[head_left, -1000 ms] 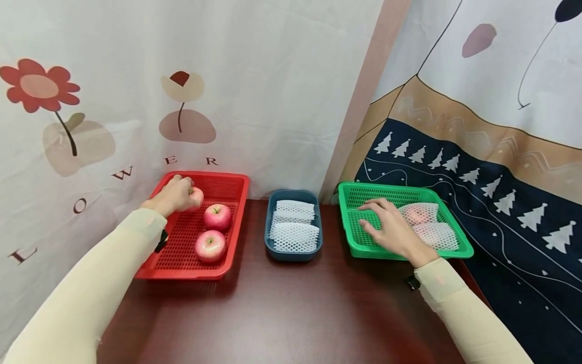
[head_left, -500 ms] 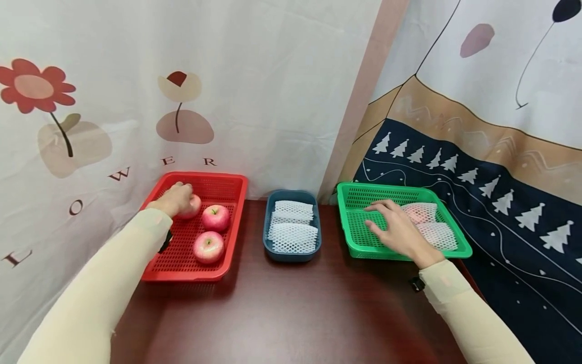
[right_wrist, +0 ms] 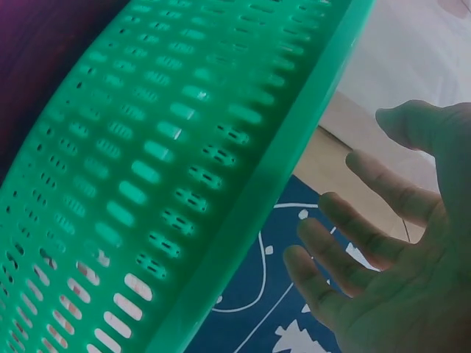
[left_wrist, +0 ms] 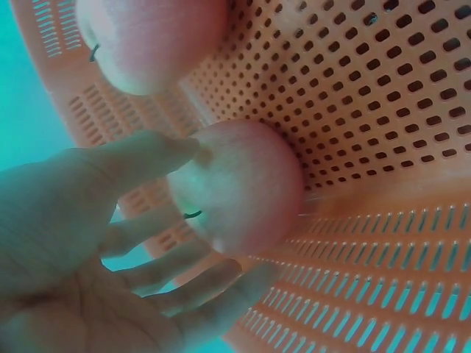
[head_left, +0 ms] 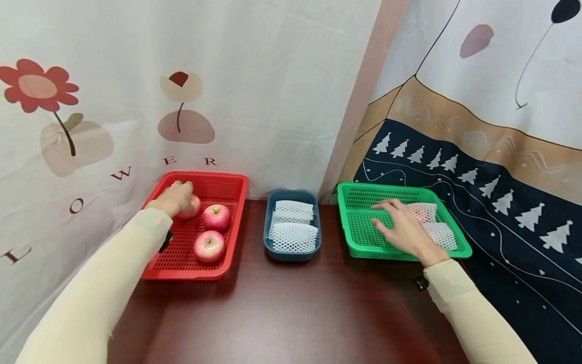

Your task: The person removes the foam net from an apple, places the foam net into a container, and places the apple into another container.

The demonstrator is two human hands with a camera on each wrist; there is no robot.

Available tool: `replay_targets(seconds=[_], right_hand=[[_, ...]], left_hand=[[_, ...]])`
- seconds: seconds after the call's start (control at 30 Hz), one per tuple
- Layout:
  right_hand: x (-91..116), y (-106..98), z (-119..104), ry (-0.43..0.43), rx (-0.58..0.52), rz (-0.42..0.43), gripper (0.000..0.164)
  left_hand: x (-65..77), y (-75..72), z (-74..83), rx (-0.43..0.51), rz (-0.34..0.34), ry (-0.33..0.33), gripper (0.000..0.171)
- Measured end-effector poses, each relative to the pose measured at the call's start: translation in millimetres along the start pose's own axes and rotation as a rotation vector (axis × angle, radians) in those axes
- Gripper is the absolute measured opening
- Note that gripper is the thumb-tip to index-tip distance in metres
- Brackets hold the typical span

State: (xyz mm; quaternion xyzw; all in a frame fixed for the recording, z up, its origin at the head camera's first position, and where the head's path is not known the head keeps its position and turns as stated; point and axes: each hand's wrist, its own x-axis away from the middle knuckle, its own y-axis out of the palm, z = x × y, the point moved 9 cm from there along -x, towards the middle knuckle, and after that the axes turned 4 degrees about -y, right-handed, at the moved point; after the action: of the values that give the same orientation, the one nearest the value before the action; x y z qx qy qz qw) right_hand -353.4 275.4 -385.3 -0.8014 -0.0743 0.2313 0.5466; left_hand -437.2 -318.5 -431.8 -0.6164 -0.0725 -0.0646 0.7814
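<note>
In the head view my left hand [head_left: 175, 198] is in the red basket [head_left: 182, 268], at the back left. It grips an apple [head_left: 192, 208], partly covered by the hand. The left wrist view shows my thumb on that apple [left_wrist: 243, 187] and my fingers around its stem side. Two more apples, one pinkish red [head_left: 216, 217] and one paler [head_left: 209, 246], lie to the right in the basket. My right hand [head_left: 402, 230] hovers over the green basket [head_left: 364, 252] with spread fingers, holding nothing. Two apples in white foam nets [head_left: 442, 235] lie beside it, partly hidden.
Between the baskets a dark blue tray [head_left: 291, 257] holds white foam net sleeves [head_left: 293, 236]. All stand on a dark reddish-brown table [head_left: 282, 308]. A printed curtain [head_left: 273, 101] hangs close behind, and dark blue patterned cloth [head_left: 523, 253] borders the right side.
My left hand and the apple at its fingers have gone slightly lower in the red basket since a second ago. The right hand has drifted a little to the right, still spread.
</note>
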Motion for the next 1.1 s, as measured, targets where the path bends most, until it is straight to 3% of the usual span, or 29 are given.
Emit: replay_targets(seconds=[0.27,0.43,0.6,0.83,1.1], right_hand=[[-2.0,-6.4,12.1,0.019,0.027,-0.020,0.042],[-2.8,-11.8,23.2,0.036,0.037,-0.042,0.046],[-3.4,-15.9,38.2,0.086,0.031,-0.122,0.053],[-6.2,-24.9,63.2,0.124,0.051,-0.215,0.059],[-11.5,-30.0,84.5,0.126,0.082,-0.266,0.060]], left_hand=[[11.7,-16.3,9.3,0.021,0.093,0.021,0.067],[22.5,-29.1,26.5,0.019,0.162,0.067,0.063],[40.1,-38.0,44.0,0.041,0.208,0.098,0.060],[62.4,-41.4,71.8,0.061,0.271,0.175,0.056],[86.9,-40.0,101.9,0.068,0.315,0.249,0.053]])
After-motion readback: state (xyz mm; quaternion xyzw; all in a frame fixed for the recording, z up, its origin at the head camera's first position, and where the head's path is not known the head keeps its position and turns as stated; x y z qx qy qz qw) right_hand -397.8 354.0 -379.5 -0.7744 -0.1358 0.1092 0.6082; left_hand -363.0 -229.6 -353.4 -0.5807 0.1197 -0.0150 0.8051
